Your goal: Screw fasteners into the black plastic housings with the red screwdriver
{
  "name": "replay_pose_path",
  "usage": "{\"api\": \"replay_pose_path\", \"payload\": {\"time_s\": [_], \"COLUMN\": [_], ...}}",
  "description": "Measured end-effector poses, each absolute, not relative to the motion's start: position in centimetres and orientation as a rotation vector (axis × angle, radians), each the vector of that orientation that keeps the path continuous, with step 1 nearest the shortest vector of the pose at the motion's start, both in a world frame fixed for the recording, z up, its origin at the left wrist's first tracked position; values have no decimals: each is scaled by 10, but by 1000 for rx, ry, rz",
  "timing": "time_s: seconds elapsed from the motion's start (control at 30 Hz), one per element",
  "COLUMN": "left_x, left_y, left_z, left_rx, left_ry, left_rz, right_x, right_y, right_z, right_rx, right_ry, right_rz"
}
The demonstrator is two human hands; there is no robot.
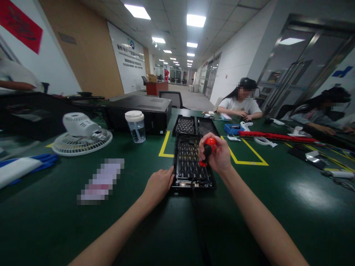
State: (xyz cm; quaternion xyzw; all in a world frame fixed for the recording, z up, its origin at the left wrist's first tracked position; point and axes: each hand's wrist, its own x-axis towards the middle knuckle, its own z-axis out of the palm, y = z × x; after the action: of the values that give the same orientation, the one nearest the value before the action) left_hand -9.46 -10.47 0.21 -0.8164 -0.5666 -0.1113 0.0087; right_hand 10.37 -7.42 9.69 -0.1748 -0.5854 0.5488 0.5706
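Note:
In the middle of the green table lies a black plastic housing [191, 159], its inside showing rows of dark rounded shapes and a cable running from its near end. My right hand [219, 155] is closed around a red and black screwdriver [207, 150], held upright over the right half of the housing. Its tip is too dark to make out. My left hand [158, 186] presses its fingers together along the housing's near left edge, gripping it; part of the fingertips is hidden. Directly behind sits a similar black shell [185, 125] with a patterned inside, beside another dark panel [206, 125].
A lidded cup [135, 127], a white fan part [81, 135] and a large black box [135, 111] stand to the left. Blue-and-white gloves [27, 166] lie at the far left. A blue tray [233, 128] and red strip [277, 136] are at right. Other people sit around.

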Motion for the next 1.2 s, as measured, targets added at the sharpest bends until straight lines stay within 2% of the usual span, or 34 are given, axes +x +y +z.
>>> {"api": "replay_pose_path", "payload": {"time_s": [0.47,1.2], "left_x": [-93,-93], "left_y": [-107,-106], "left_z": [5,5], "left_rx": [-2554,-2560], "left_ry": [-1821,-1817], "left_rz": [-316,-328], "right_x": [106,120], "right_y": [-73,-70], "right_z": [97,101], "right_rx": [-522,-454], "right_ry": [-1418,-1568], "right_rz": [1255,1378]}}
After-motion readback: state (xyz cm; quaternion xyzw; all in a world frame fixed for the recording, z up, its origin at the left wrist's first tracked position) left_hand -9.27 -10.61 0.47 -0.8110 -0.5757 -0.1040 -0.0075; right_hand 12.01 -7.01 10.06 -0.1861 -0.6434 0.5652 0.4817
